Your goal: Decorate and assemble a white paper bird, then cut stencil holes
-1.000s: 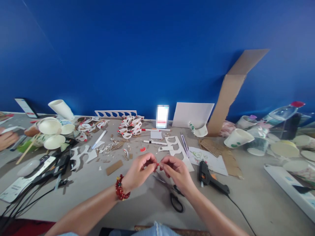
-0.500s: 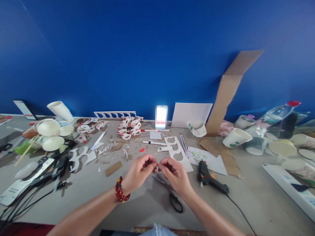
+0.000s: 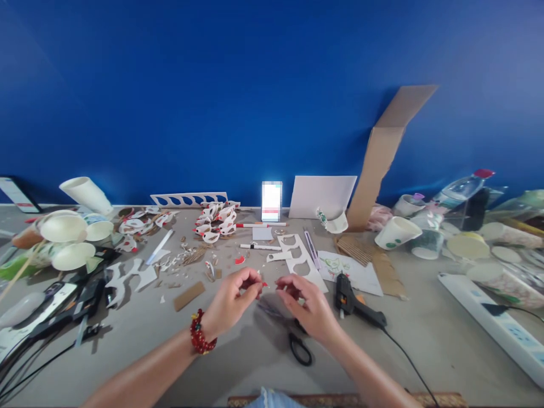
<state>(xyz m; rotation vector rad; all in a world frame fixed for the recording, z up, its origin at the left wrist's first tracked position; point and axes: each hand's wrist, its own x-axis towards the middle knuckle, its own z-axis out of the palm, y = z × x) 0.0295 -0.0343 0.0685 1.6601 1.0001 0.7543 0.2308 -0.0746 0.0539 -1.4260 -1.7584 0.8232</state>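
My left hand [image 3: 236, 297], with a red bead bracelet [image 3: 202, 334] at its wrist, is closed in a pinch. A tiny red paper piece [image 3: 265, 284] sticks out from its fingertips. Just to the right, my right hand [image 3: 308, 303] has its fingers bent and a little apart from the thumb, with nothing visible between them. A gap separates the two hands. Beneath them lie scissors [image 3: 300, 348] with black handles, their blades partly hidden. Another red scrap [image 3: 240, 260] rests on the table beyond my left hand. Farther back sits a cluster of white paper birds [image 3: 210, 235] with red beaks.
To the right lie a black glue gun [image 3: 359, 306] with its cord and a sheet with a green drawing [image 3: 369, 277]. A cut-out white card [image 3: 312, 276], a purple cutter [image 3: 312, 249] and a white marker [image 3: 260, 247] lie ahead. Paper cups [image 3: 63, 226] and cables [image 3: 38, 345] crowd the left.
My hands have come apart; the red piece stays at my left fingertips and the right fingers have released it. The view has turned slightly right. A co-worker's hand at far left has gone from view.
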